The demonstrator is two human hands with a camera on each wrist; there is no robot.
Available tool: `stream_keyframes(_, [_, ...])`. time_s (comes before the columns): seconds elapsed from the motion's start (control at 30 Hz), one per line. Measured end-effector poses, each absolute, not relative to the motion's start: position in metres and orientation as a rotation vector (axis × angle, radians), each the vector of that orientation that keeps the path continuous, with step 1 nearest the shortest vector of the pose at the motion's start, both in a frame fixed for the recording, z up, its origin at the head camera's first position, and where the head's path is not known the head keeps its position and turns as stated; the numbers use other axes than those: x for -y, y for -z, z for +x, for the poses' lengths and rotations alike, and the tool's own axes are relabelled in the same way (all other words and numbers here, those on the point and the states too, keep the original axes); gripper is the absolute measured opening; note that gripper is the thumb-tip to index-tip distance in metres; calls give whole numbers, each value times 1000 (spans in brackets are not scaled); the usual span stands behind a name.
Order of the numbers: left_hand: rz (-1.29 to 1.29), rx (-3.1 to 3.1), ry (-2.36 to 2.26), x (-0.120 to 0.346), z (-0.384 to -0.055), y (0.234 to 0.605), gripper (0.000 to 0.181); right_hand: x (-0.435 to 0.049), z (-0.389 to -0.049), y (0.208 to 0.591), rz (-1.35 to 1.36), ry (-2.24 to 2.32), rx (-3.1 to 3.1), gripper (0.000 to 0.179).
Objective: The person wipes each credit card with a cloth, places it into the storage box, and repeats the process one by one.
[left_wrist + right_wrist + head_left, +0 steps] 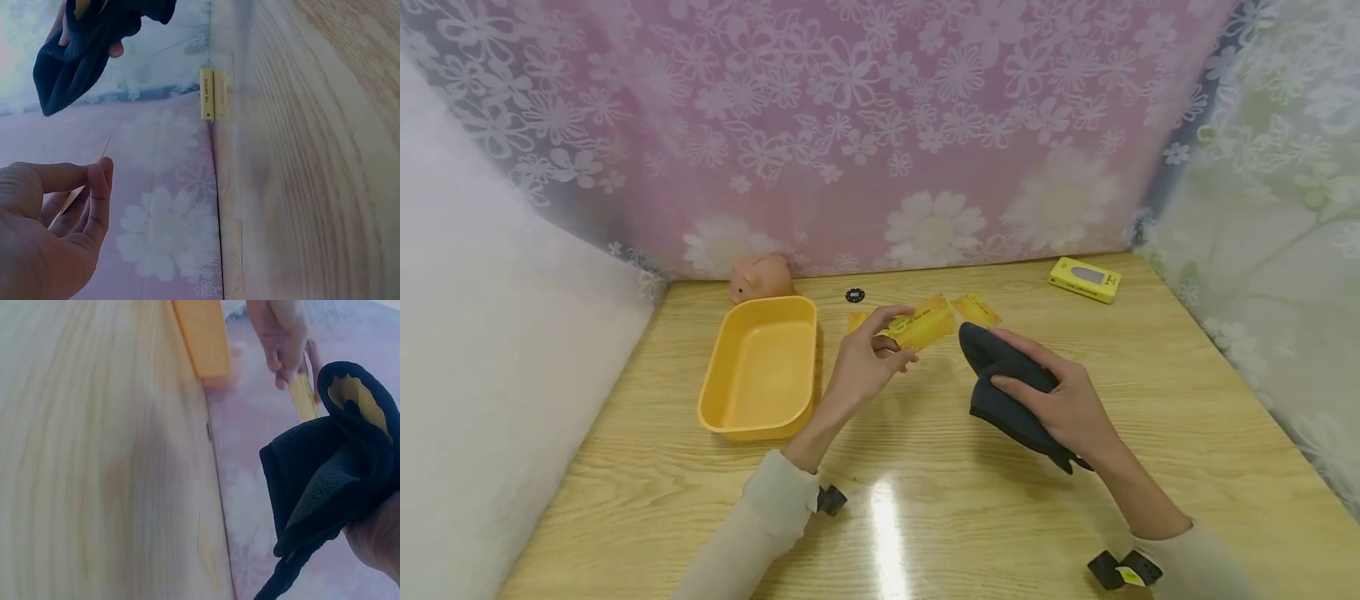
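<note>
My left hand (863, 362) pinches a yellow printed paper ticket (925, 323) between thumb and fingers, above the table. The left wrist view shows this ticket almost edge-on. In my right hand (1078, 408) is a dark, soft fabric pouch (1011, 375), gripped with the thumb on its near side. The right wrist view shows the pouch's folded opening (359, 394), with something tan or yellow within; whether lining or contents I cannot tell. A dark cord-like end (281, 578) hangs from it. Another yellow ticket (977, 311) lies behind the pouch. More yellow paper (856, 321) shows partly behind my left hand.
A yellow-orange plastic tub (758, 367) stands at left, with a pink piggy bank (763, 277) behind it. One black round chip (855, 295) lies near the back. A yellow box (1085, 280) sits at the back right. Patterned curtain (880, 150) borders the wooden table (925, 467).
</note>
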State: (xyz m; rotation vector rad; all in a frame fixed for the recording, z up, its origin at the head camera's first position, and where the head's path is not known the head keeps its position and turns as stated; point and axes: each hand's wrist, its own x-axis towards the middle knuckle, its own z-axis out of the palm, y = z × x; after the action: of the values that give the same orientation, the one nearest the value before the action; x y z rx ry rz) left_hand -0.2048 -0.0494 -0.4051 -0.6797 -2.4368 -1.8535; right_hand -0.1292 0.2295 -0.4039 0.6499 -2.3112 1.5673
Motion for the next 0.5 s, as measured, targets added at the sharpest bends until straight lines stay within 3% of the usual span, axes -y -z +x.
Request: stream_keyframes(0.5, [-792, 2332, 1870, 55, -196, 394, 51, -159, -135, 394, 752, -1547, 2245, 63])
